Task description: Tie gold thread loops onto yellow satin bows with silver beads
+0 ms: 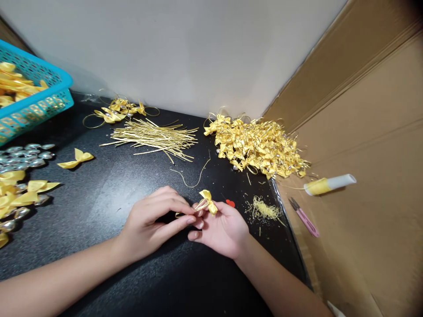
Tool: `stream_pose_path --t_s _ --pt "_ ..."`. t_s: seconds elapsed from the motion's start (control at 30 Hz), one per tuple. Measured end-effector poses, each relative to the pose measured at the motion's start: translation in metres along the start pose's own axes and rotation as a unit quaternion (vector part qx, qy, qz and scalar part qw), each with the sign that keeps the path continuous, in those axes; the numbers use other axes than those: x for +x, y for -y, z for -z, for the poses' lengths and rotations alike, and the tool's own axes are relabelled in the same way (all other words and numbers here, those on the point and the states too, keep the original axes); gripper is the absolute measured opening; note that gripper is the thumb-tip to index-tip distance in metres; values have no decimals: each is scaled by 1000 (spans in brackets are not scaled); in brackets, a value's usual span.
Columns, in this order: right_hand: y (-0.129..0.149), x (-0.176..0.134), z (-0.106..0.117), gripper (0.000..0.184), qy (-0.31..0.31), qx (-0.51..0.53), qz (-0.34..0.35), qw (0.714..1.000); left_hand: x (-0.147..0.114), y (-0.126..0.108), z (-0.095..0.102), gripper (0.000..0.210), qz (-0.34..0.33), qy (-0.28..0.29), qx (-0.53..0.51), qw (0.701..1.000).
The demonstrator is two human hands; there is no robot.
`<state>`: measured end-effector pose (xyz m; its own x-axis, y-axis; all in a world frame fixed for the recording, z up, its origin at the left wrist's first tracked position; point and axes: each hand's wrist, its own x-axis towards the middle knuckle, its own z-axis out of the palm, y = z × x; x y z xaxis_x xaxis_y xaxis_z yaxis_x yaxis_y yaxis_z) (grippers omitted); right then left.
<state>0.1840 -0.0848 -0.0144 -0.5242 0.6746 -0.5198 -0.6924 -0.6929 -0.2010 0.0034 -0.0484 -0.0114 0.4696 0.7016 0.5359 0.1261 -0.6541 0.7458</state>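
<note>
A yellow ribbon bow [209, 203] with gold ties running from it is held between both hands over the black table. My left hand [157, 220] pinches the gold tie end between thumb and fingertips. The bow rests at the fingers of my right hand [224, 229], which is turned palm up and curled around it; part of its grip is hidden behind the bow. Beyond the hands lies a bent thin gold thread [191, 186]. A pile of straight gold ties [155, 137] sits farther back.
Finished-looking bows with loops heap at the back right [257, 145]. At left are a blue basket [62, 81] of bows, silver beads [28, 156] and loose bows [38, 187]. Thread scraps [264, 209], pink snips [304, 218] and a thread spool [330, 184] lie at right, by cardboard.
</note>
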Motion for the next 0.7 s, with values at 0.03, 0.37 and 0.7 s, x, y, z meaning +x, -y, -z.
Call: stream_pose_path --t_s 0.03,0.37,0.7 --pt "0 0 0 22 4 2 1 1000 -1 0 0 12 3 -4 -3 1000" --pt "-1 -2 -2 17 20 -30 7 999 -5 2 -2 17 94 -19 7 995" --pt "-5 2 1 26 27 -43 -44 998 -1 6 -2 30 81 21 -6 996"
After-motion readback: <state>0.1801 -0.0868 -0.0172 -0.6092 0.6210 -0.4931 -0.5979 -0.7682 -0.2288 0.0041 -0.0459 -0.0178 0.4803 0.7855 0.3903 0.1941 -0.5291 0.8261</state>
